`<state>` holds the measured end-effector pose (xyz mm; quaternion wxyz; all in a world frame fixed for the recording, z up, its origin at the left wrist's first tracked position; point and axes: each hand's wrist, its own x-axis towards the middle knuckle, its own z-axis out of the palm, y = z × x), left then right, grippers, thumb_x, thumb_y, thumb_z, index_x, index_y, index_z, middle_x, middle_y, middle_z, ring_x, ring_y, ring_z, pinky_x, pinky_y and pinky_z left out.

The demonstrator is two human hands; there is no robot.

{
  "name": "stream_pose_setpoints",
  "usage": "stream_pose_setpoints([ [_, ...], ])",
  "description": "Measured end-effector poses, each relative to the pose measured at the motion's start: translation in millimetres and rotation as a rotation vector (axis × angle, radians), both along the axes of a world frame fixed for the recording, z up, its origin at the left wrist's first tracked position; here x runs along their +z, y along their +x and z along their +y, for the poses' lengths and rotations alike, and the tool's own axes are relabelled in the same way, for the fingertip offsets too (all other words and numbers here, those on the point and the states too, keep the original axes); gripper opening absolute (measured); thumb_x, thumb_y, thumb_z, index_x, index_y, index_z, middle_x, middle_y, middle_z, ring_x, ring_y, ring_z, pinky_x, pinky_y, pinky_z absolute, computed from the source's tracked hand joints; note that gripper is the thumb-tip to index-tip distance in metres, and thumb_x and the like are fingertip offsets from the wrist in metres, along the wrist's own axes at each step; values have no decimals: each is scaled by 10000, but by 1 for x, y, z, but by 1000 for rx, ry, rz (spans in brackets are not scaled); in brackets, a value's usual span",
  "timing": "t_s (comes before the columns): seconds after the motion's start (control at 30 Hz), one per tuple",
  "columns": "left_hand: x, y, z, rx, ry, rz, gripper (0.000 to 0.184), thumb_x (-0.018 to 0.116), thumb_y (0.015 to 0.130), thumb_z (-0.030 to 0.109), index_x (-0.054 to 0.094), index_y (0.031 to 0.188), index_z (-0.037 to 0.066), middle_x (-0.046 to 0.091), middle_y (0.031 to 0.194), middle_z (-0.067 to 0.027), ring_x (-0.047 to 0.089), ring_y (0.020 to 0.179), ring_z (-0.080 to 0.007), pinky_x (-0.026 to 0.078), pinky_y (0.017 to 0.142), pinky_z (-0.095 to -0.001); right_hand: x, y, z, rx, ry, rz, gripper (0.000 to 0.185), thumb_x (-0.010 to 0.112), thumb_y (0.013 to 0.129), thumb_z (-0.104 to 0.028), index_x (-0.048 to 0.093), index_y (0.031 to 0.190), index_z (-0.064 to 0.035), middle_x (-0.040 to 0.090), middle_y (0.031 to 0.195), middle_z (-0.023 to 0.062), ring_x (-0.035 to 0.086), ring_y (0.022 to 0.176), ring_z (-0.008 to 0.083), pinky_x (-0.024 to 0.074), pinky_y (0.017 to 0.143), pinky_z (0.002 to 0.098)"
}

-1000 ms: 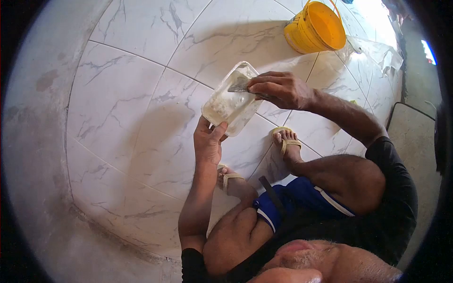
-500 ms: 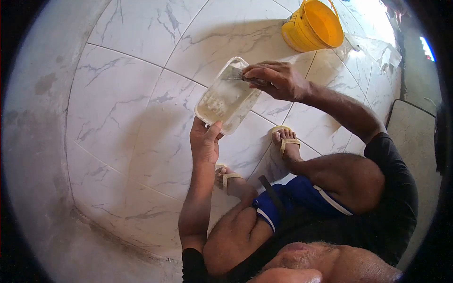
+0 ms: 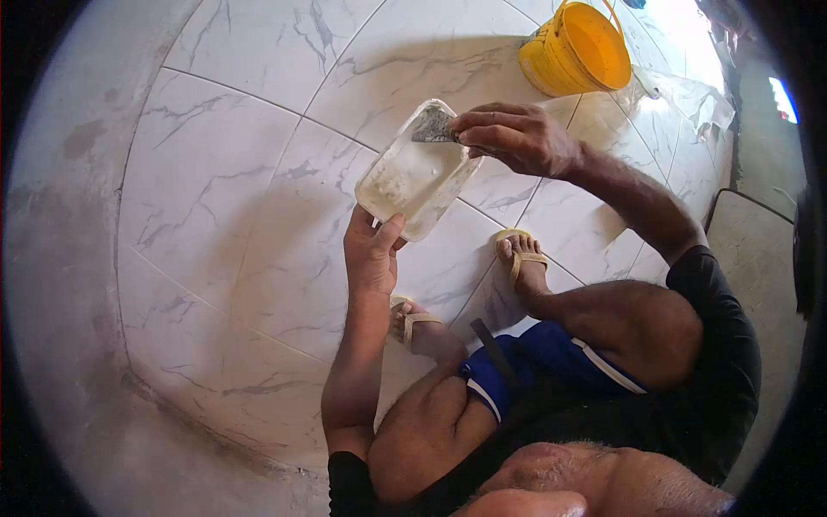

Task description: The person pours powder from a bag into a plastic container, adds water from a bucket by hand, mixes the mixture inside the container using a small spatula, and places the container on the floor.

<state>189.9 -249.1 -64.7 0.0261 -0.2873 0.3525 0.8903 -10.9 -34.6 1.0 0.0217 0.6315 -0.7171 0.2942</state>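
Note:
My left hand (image 3: 374,254) grips the near end of a white plastic tray (image 3: 458,191), thumb over the rim and fingers underneath. The tray is tilted above the floor and has whitish paste (image 3: 405,179) smeared over its bottom and walls. At the tray's far end, my right hand (image 3: 521,140) is closed round a putty knife (image 3: 434,128). Its grey, wedge-shaped blade lies inside the tray near the far corner; the handle is hidden in my fingers.
A yellow bucket (image 3: 564,53) stands on the marbled tile floor (image 3: 207,155), beyond my right hand. Clear plastic sheeting (image 3: 689,99) lies right of it. A grey wall (image 3: 69,215) curves along the left. My sandalled feet (image 3: 521,250) are below the tray.
The putty knife has turned so more of its blade's flat face shows in the tray's far corner. My right hand has shifted slightly right; the tray has barely moved.

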Motion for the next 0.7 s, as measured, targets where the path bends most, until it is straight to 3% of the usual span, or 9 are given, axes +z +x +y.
stream_pose_setpoints([
  [0.33, -1, 2, -1, 3, 5, -28, 586, 697, 820, -14, 471, 1360, -11, 575, 1301, -148, 652, 1116, -247, 605, 904, -402, 7, -2, -5, 40, 13, -32, 333, 748, 841, -103, 595, 1135, -64, 696, 1138, 144, 698, 1031, 316, 608, 834, 403],
  [0.7, -4, 0, 1, 5, -14, -12, 572, 689, 814, -28, 477, 1345, 1, 565, 1306, -146, 652, 1107, -231, 612, 883, -383, -4, 5, -9, -213, 68, -322, 243, 720, 892, -142, 620, 1089, -41, 718, 1043, 134, 715, 908, 308, 598, 774, 382],
])
